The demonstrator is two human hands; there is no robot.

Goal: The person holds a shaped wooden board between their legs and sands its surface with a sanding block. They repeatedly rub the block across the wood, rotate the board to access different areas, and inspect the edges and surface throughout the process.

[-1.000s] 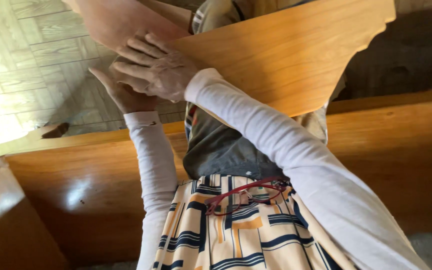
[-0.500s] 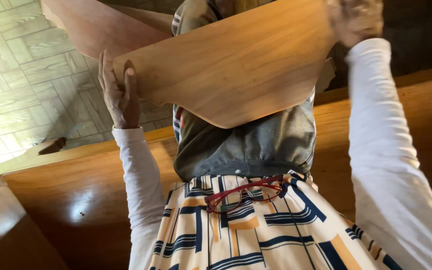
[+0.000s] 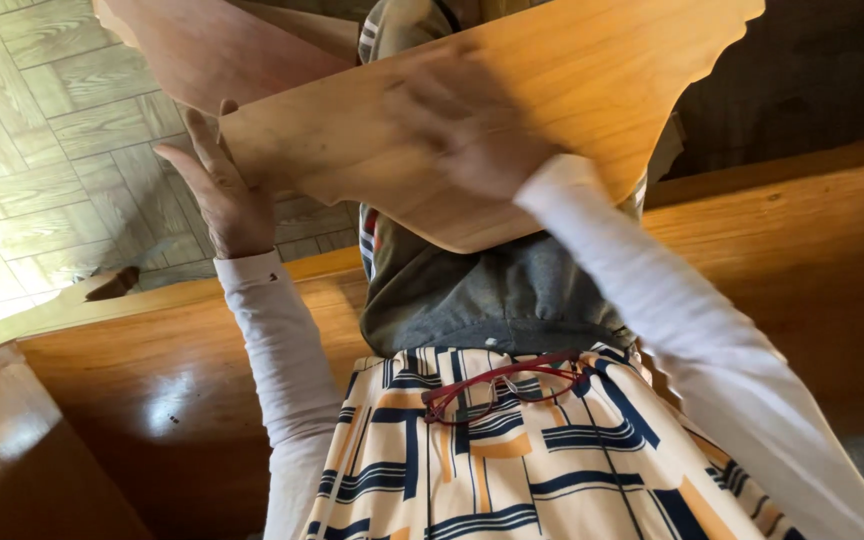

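a pale wooden board with a wavy cut edge is held up in front of the person, tilted, its long face turned toward the camera. it fills the upper middle of the view and hides most of the chest behind it.

the left hand sits at the board's left end. its fingers are stretched out nearly straight and spread, with the palm against the end of the board; it props the edge rather than wrapping round it, and the thumb side cannot be seen clearly.

the right hand lies flat on the board's face, near the middle. it is blurred, so how far the fingers curl is hard to tell, but it looks open and pressed on the wood, not closed round anything. both arms wear white sleeves.

behind the board's upper left, a second, redder wooden panel shows, partly covered by the board. whether the two touch cannot be told.

below the board hangs a grey garment, and under that a cream cloth with navy and orange bars. red glasses hang at the top of that cloth, just below the grey hem.

a wide varnished bench runs across the view behind the arms. beyond it at the left is a parquet floor in sunlight.
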